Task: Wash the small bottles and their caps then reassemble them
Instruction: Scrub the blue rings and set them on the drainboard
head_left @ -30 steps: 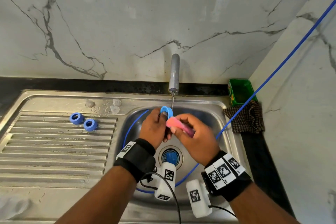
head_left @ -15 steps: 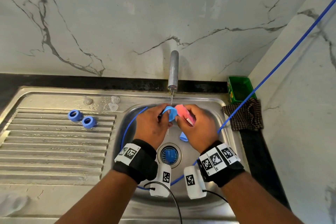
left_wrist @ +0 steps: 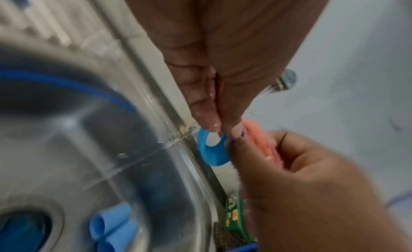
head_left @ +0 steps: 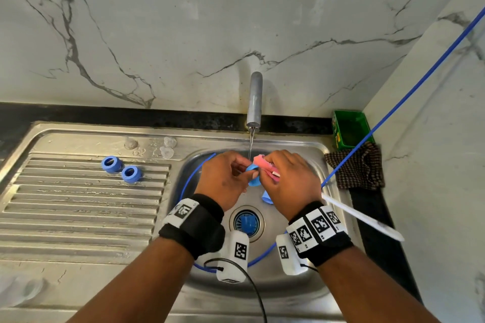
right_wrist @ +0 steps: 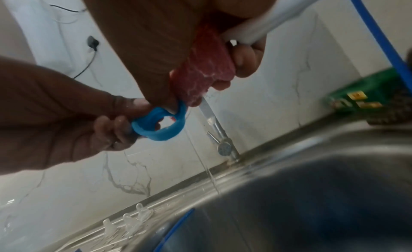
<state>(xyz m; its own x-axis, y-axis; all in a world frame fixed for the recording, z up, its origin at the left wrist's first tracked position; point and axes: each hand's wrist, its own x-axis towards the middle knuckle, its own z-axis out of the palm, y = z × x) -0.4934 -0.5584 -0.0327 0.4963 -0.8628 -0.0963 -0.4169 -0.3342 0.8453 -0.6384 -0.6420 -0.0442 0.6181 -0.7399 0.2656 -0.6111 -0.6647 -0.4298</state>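
The left hand (head_left: 223, 181) pinches a blue ring cap (right_wrist: 160, 125) by its rim under the tap's stream (head_left: 250, 145), above the sink (head_left: 301, 147). The right hand (head_left: 288, 181) is curled round a pink brush (right_wrist: 200, 69), its long white handle (head_left: 362, 220) pointing back past the wrist, its tip touching the cap's open bore.

To the right of your grip you have a green plastic tray (head_left: 350, 128) and a dark checked cloth (head_left: 355, 168) touching it.
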